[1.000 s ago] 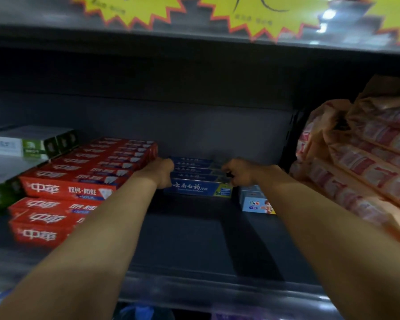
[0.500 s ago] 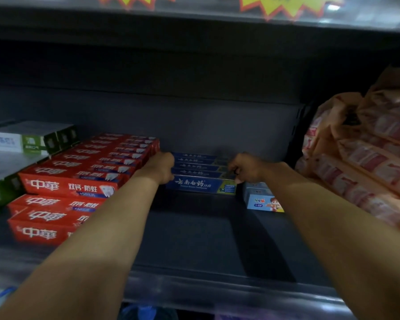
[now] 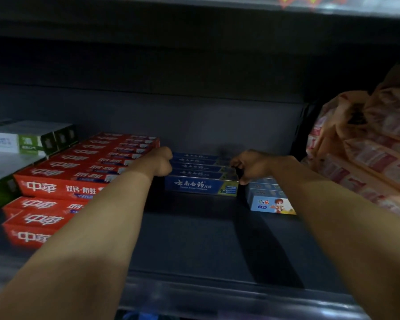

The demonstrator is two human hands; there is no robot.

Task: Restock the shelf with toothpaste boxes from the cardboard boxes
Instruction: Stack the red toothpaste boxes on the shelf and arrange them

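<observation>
From the head camera, both arms reach deep into a dim shelf [image 3: 194,245] toward a flat row of blue toothpaste boxes [image 3: 200,173] lying near the back panel. The left hand [image 3: 160,163] sits at the row's left end with its fingers curled in against the box ends; the right hand [image 3: 249,166] sits at the right end, fingers bent down over the corner of the front box. Whether either hand truly clamps a box or only presses on it cannot be told in this light. The blue boxes lie directly between the two hands, so neither hand is nearer. Their long axis runs left to right across the shelf, parallel to its front lip, with the printed face of the front box turned toward the camera and the short ends pointing at each hand. By my judgement the step in hand is squaring or shifting this row, and any slide would go along the shelf depth, across the long axis. Touching the row's left side is a stack of red toothpaste boxes [image 3: 62,185], angled slightly; just beside the right end lie small pale-blue children's toothpaste boxes [image 3: 271,202]. Green-and-white boxes [image 3: 21,140] sit at far left, and orange wrapped packs [image 3: 367,158] crowd the right.
</observation>
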